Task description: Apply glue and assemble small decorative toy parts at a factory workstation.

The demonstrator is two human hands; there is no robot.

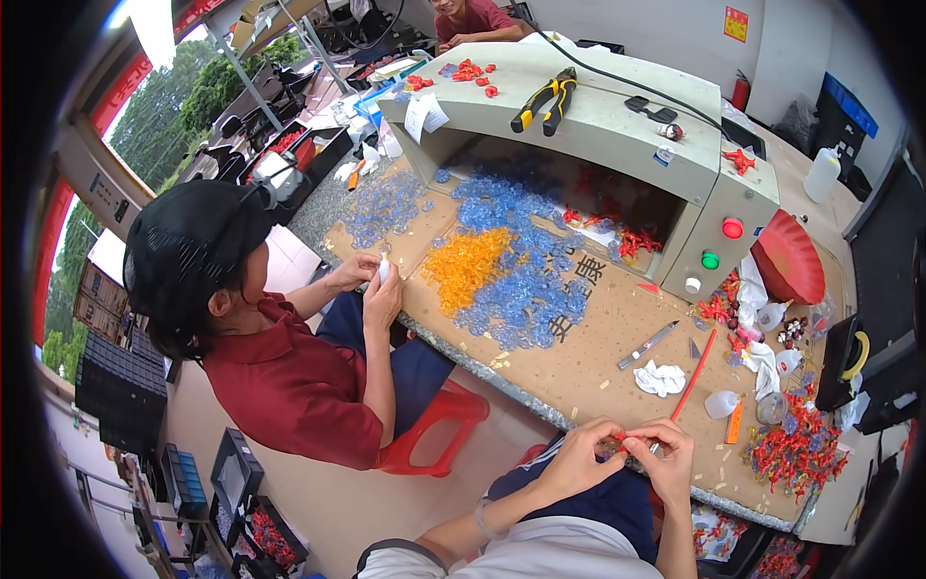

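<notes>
Over the table's front edge, my left hand (585, 457) and my right hand (666, 461) meet with fingertips pinched together. Between them is a small red plastic piece (618, 444), mostly covered by the fingers; its exact shape cannot be made out. A small greyish glint shows by the right fingers, too small to name. Beyond my hands a long red stick (694, 374) lies on the brown cardboard (588, 386). Close by are a crumpled white tissue (661, 378), a craft knife (648, 345) and a small translucent bottle (721, 403).
At left a seated co-worker (289, 372) holds a small white bottle (384, 268). Blue (526, 289) and orange (468, 268) translucent pieces lie heaped before a grey machine (579, 106), pliers (547, 101) on top. Red pieces (796, 444) pile at right, near an orange-handled tool (734, 423).
</notes>
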